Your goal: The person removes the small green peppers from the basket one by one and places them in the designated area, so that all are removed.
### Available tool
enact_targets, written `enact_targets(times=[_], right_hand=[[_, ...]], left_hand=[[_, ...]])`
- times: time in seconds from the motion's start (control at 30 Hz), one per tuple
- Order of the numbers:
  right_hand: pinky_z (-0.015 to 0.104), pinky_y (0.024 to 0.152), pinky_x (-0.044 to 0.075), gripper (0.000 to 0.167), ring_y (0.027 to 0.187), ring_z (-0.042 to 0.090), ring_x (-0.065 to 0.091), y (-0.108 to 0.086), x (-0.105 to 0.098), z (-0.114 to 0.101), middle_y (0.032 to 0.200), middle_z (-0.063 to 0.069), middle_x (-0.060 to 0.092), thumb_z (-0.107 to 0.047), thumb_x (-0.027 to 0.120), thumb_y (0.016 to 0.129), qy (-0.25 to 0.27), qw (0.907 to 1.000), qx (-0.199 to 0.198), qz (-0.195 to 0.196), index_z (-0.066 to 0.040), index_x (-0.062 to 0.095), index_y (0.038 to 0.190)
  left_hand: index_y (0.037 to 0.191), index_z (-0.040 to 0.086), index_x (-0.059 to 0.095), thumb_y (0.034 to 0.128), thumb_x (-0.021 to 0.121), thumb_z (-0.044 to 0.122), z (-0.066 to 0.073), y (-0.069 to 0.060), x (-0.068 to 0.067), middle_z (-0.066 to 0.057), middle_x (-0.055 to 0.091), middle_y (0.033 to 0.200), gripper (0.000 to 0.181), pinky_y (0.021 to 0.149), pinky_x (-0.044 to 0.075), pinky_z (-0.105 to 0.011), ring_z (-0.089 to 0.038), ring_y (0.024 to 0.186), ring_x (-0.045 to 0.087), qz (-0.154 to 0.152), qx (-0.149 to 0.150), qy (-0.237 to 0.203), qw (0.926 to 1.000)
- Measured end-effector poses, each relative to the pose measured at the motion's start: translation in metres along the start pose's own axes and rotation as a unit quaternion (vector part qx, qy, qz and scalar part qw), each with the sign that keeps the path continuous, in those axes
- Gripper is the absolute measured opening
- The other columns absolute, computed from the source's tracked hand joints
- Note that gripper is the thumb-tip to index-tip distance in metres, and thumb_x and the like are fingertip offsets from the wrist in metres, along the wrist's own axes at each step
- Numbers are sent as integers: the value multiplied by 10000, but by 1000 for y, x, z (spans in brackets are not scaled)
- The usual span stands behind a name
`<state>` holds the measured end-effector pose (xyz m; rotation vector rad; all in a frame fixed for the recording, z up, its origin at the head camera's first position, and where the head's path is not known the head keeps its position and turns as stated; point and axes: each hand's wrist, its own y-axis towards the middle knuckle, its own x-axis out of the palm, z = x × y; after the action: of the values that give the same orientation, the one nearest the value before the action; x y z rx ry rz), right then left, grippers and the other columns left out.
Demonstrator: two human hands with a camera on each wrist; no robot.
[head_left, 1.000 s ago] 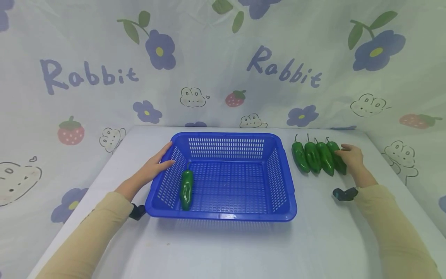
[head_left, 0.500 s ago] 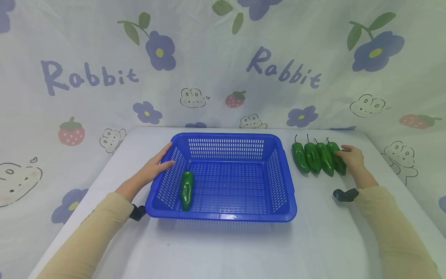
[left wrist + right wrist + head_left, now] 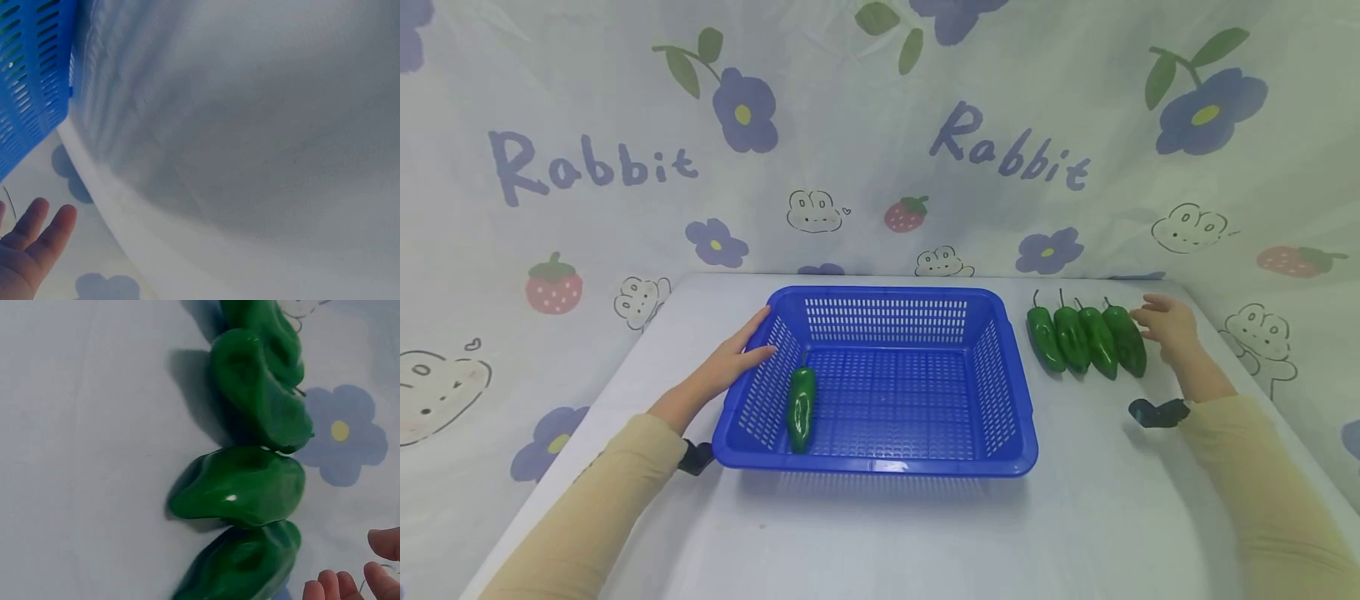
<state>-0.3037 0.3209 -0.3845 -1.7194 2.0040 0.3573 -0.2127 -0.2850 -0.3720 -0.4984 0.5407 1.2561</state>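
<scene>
A blue plastic basket (image 3: 880, 465) with slotted walls stands mid-table. Inside it, along the left side, lies one green pepper (image 3: 802, 408). My left hand (image 3: 730, 357) rests at the basket's left rim with fingers extended; the left wrist view shows its fingers (image 3: 53, 234) near the slotted wall. Right of the basket, several green peppers (image 3: 1072, 340) lie side by side in a row, stems pointing to the back. My right hand (image 3: 1171, 327) is just right of the rightmost pepper (image 3: 1126, 342), fingers loosely bent and holding nothing. In the right wrist view its fingertips (image 3: 337, 584) are apart from the peppers.
The white table (image 3: 880, 542) runs up to a hanging cloth (image 3: 865, 150) printed with flowers, rabbits and strawberries. A black wrist strap piece (image 3: 1159, 413) shows beside the right cuff, and another (image 3: 697, 457) beside the left.
My right hand has let go of the rightmost pepper and drawn back a little to the right. The left hand, the basket and the pepper in it have not moved.
</scene>
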Motion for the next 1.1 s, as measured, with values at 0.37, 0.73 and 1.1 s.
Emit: enact_targets(times=[0.37, 0.73, 1.1], right_hand=[[115, 757, 485, 704, 1202, 352, 414, -9, 1, -33, 1443, 303, 225, -346, 447, 940, 94, 9989, -348, -294, 49, 137, 1433], [104, 726, 485, 740, 834, -66, 498, -31, 14, -88, 1453, 284, 231, -365, 473, 933, 391, 9902, -634, -1184, -13, 92, 1460], [198, 785, 517, 742, 884, -16, 547, -58, 41, -146, 1457, 231, 252, -332, 524, 919, 638, 9733, -952, -1987, -44, 114, 1466]], left_hand=[[1481, 126, -9, 926, 450, 231, 1, -1, 0, -268, 62, 1497, 727, 991, 245, -651, -530, 1300, 193, 2, -4, 11, 10000], [1479, 111, -4, 928, 448, 226, 4, -2, 0, -268, 62, 1497, 722, 1011, 228, -637, -519, 1311, 178, -12, 38, 0, 10000], [1480, 110, 3, 926, 445, 212, 4, -2, 1, -268, 69, 1496, 716, 1004, 236, -639, -520, 1308, 186, 0, 56, 6, 10000]])
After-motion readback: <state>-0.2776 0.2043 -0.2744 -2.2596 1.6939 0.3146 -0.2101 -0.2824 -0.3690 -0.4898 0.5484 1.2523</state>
